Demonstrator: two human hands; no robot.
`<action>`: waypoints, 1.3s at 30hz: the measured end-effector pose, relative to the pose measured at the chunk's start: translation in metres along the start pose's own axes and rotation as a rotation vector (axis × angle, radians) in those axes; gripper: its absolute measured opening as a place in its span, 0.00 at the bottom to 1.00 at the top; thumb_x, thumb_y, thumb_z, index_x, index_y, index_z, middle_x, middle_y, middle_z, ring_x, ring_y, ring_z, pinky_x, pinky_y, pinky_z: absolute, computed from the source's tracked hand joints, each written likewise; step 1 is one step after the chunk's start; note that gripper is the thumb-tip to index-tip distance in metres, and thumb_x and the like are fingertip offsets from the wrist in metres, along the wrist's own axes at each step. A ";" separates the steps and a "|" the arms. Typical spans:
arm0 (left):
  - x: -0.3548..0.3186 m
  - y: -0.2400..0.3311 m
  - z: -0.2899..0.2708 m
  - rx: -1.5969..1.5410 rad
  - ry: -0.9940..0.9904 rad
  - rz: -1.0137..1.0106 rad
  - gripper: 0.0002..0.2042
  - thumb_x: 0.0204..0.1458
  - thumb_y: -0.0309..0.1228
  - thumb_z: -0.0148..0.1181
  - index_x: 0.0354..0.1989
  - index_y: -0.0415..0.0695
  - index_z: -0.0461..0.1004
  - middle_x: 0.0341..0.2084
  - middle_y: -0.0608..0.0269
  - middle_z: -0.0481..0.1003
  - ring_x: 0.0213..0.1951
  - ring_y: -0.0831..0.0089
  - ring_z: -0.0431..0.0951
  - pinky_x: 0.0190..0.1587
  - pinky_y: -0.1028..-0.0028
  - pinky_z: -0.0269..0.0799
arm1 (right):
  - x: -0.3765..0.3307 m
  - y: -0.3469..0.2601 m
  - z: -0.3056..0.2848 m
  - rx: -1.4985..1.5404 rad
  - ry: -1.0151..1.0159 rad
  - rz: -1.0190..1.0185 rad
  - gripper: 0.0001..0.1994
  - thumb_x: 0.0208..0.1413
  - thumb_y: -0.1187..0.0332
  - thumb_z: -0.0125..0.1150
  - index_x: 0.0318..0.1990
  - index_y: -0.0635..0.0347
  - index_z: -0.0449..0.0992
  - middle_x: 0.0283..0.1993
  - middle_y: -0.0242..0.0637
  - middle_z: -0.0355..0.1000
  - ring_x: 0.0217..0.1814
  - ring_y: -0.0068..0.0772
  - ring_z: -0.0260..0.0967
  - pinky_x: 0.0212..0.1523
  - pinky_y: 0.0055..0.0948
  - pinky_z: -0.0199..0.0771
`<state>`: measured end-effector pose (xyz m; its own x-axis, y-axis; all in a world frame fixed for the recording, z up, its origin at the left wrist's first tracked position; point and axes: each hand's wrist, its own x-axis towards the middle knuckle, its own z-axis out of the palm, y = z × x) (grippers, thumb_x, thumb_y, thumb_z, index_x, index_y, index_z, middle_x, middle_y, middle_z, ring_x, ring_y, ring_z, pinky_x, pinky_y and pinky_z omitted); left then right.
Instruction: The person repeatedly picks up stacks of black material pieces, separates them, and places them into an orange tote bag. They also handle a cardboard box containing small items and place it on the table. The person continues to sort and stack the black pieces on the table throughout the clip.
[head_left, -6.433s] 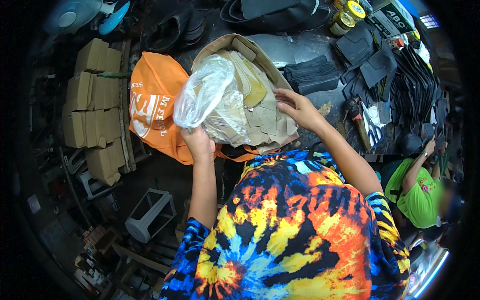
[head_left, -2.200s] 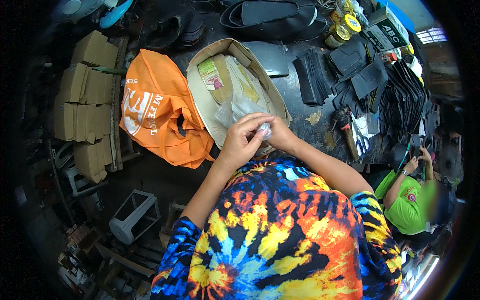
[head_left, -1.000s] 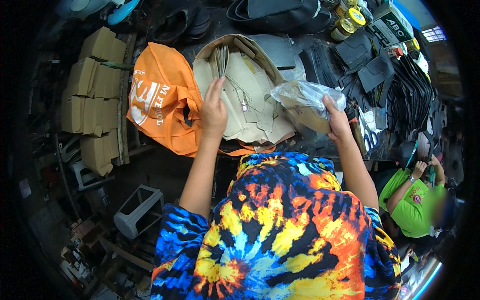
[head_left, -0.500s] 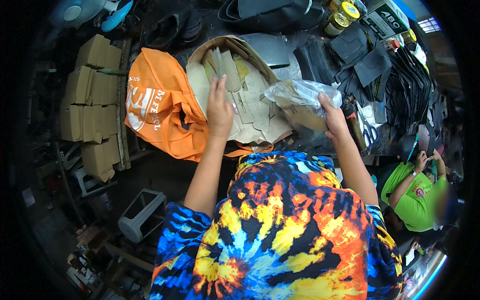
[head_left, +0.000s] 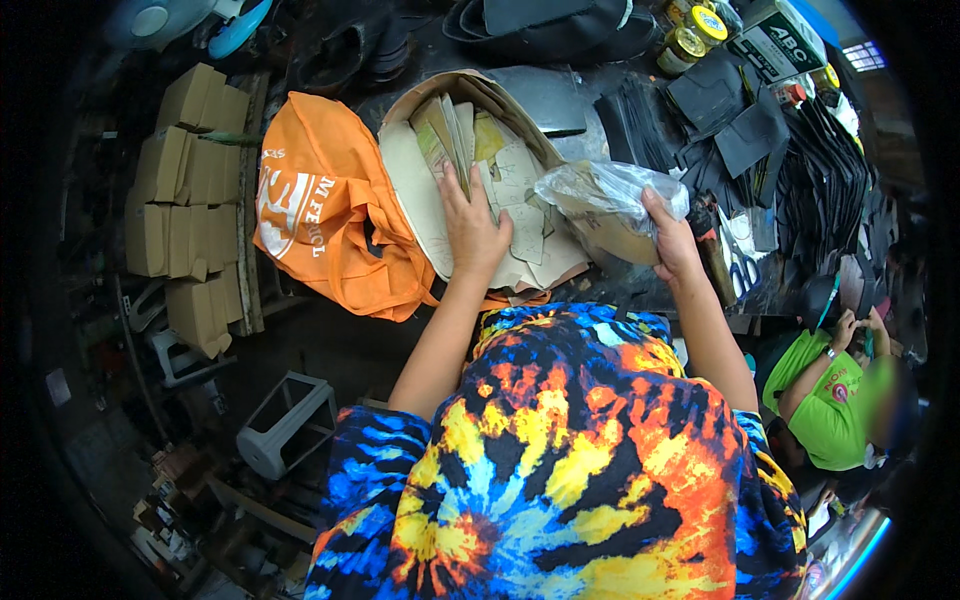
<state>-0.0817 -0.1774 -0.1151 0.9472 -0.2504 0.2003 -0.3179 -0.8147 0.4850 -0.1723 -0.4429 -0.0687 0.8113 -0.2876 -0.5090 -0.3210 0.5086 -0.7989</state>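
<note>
In my right hand point(head_left: 677, 243) is a clear plastic bag point(head_left: 605, 208) with flat brown pieces inside, its fingers closed on the bag's right end. My left hand point(head_left: 476, 236) reaches over a wide beige container point(head_left: 402, 172), apparently of card or paper. Its fingers are stretched out and its thumb is apart, the fingertips touching upright card pieces point(head_left: 460, 130). Flat cut card pieces point(head_left: 516, 170) with pen marks lie beside the thumb. An orange cloth bag point(head_left: 335, 215) with white print lies against the container's left side.
Black sheet pieces point(head_left: 815, 165) are piled at the right, near scissors point(head_left: 740, 268). Jars point(head_left: 683, 48) and a green-and-white box point(head_left: 778, 42) stand at the back. Brown boxes point(head_left: 188, 170) are stacked left, above a grey stool point(head_left: 287, 425). A person in green point(head_left: 822, 410) sits at the right.
My left hand has moved right and lower over the container, and its thumb has spread. The upright card pieces now lean and fan differently. My right hand keeps hold of the plastic bag.
</note>
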 end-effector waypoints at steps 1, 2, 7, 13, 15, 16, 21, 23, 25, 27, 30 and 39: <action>0.001 0.003 0.003 0.041 -0.037 -0.020 0.38 0.46 0.28 0.64 0.69 0.38 0.60 0.71 0.33 0.46 0.71 0.33 0.49 0.71 0.49 0.55 | 0.000 0.001 0.000 0.005 0.001 0.000 0.25 0.65 0.53 0.61 0.61 0.62 0.72 0.54 0.37 0.75 0.52 0.31 0.74 0.53 0.34 0.75; 0.003 0.002 0.003 0.063 -0.025 0.007 0.36 0.46 0.22 0.60 0.69 0.41 0.61 0.70 0.35 0.49 0.70 0.35 0.53 0.70 0.51 0.57 | 0.000 0.001 0.000 0.006 0.006 0.005 0.25 0.65 0.53 0.61 0.61 0.62 0.72 0.54 0.37 0.75 0.52 0.31 0.74 0.53 0.34 0.75; 0.004 -0.027 -0.018 -0.100 0.073 0.004 0.36 0.46 0.10 0.48 0.69 0.45 0.62 0.69 0.39 0.55 0.66 0.42 0.63 0.66 0.59 0.65 | 0.001 0.000 -0.003 -0.002 0.014 0.009 0.24 0.64 0.53 0.62 0.60 0.62 0.72 0.54 0.37 0.75 0.51 0.30 0.74 0.52 0.33 0.75; 0.005 -0.029 -0.026 -0.137 0.030 -0.038 0.34 0.49 0.15 0.51 0.69 0.42 0.61 0.70 0.36 0.52 0.68 0.38 0.59 0.66 0.56 0.64 | 0.005 0.000 0.010 0.011 0.031 0.041 0.23 0.64 0.54 0.62 0.58 0.61 0.73 0.52 0.37 0.76 0.50 0.31 0.74 0.52 0.34 0.75; 0.006 -0.011 -0.015 -0.039 -0.006 -0.035 0.34 0.50 0.23 0.58 0.70 0.40 0.60 0.71 0.35 0.49 0.69 0.34 0.55 0.68 0.52 0.61 | 0.004 0.001 0.014 0.047 0.009 0.016 0.22 0.64 0.55 0.62 0.58 0.61 0.73 0.52 0.37 0.76 0.50 0.32 0.75 0.51 0.34 0.75; 0.005 -0.002 -0.008 0.006 -0.043 -0.060 0.35 0.50 0.26 0.61 0.70 0.39 0.60 0.71 0.34 0.47 0.70 0.33 0.53 0.69 0.51 0.59 | 0.003 0.001 0.015 0.032 0.031 0.021 0.22 0.64 0.55 0.62 0.58 0.61 0.73 0.52 0.37 0.76 0.50 0.32 0.75 0.52 0.34 0.75; 0.008 0.004 0.009 0.152 -0.070 -0.040 0.39 0.46 0.35 0.67 0.70 0.40 0.61 0.73 0.35 0.45 0.70 0.29 0.50 0.69 0.49 0.58 | 0.003 0.002 0.013 0.023 0.021 0.017 0.22 0.65 0.55 0.62 0.59 0.61 0.72 0.54 0.38 0.75 0.54 0.32 0.74 0.54 0.34 0.74; 0.011 -0.007 0.003 0.110 -0.105 -0.048 0.39 0.46 0.34 0.66 0.70 0.42 0.62 0.73 0.36 0.45 0.70 0.29 0.51 0.68 0.49 0.59 | 0.005 0.004 0.012 0.018 0.020 0.026 0.23 0.64 0.55 0.62 0.60 0.61 0.72 0.56 0.38 0.75 0.55 0.33 0.73 0.56 0.35 0.73; 0.015 -0.015 -0.006 0.030 -0.010 -0.008 0.33 0.47 0.26 0.60 0.67 0.43 0.66 0.71 0.37 0.52 0.67 0.36 0.60 0.64 0.54 0.67 | 0.007 0.006 0.011 0.015 0.015 0.030 0.25 0.64 0.54 0.63 0.61 0.61 0.72 0.56 0.38 0.74 0.56 0.33 0.72 0.57 0.35 0.72; 0.020 -0.023 -0.019 -0.129 0.068 0.005 0.31 0.47 0.21 0.56 0.65 0.43 0.68 0.69 0.36 0.56 0.65 0.40 0.65 0.62 0.58 0.70 | 0.008 0.007 0.010 0.002 0.022 0.030 0.26 0.63 0.54 0.63 0.62 0.61 0.71 0.56 0.38 0.74 0.56 0.33 0.72 0.57 0.36 0.72; 0.023 -0.034 -0.044 -0.255 0.112 -0.092 0.31 0.46 0.14 0.48 0.64 0.43 0.71 0.66 0.36 0.61 0.62 0.44 0.70 0.57 0.61 0.73 | 0.007 0.006 0.007 -0.014 0.035 0.021 0.28 0.63 0.53 0.64 0.63 0.62 0.70 0.57 0.39 0.74 0.56 0.34 0.72 0.56 0.35 0.72; 0.016 -0.034 -0.048 -0.241 0.081 -0.112 0.32 0.49 0.12 0.43 0.64 0.49 0.73 0.68 0.41 0.60 0.64 0.46 0.68 0.58 0.65 0.70 | 0.008 0.002 0.004 0.062 0.008 0.033 0.21 0.65 0.56 0.62 0.57 0.62 0.73 0.52 0.37 0.76 0.51 0.31 0.74 0.53 0.34 0.75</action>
<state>-0.0576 -0.1286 -0.0871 0.9736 -0.1154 0.1971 -0.2217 -0.6847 0.6943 -0.1645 -0.4411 -0.0738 0.7965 -0.2764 -0.5378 -0.3165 0.5672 -0.7603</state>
